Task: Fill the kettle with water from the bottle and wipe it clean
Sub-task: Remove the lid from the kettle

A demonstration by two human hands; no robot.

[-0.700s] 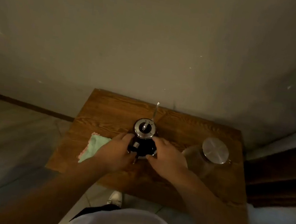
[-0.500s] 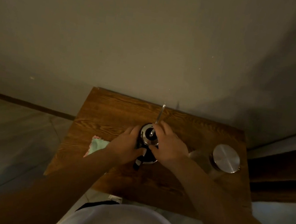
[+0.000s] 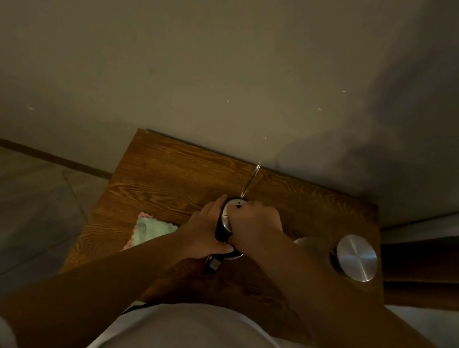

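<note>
From the head camera, a small wooden table (image 3: 162, 175) with strong grain stands pushed against a plain, dull grey-green wall (image 3: 210, 52), and everything else is placed here from the kettle (image 3: 225, 226) at the table's middle. The kettle is dark-bodied with a shiny metal lid, and its thin metal spout (image 3: 251, 180) runs from the lid toward the wall. The left hand (image 3: 204, 231) is wrapped around the kettle's left side, fingers closed on the body, thumb lying across the near edge above the dark handle (image 3: 214, 263) that sticks out toward the person. The right hand (image 3: 256, 225) lies on top of the kettle, curled over the lid and covering most of it; its fingers are bent down on the lid, though whether they pinch a knob is hidden. Left of the kettle, a pale green cloth (image 3: 148, 228) with a pink scalloped edge lies flat on the wood, partly under the left forearm. Right of the kettle, near the table's right edge, stands the clear bottle (image 3: 356, 256), seen from above with its brushed metal cap on. Beyond the table's left side the floor (image 3: 10, 200) is grey tile meeting a dark skirting strip at the wall. The light is dim, and no label or writing can be read on anything.
</note>
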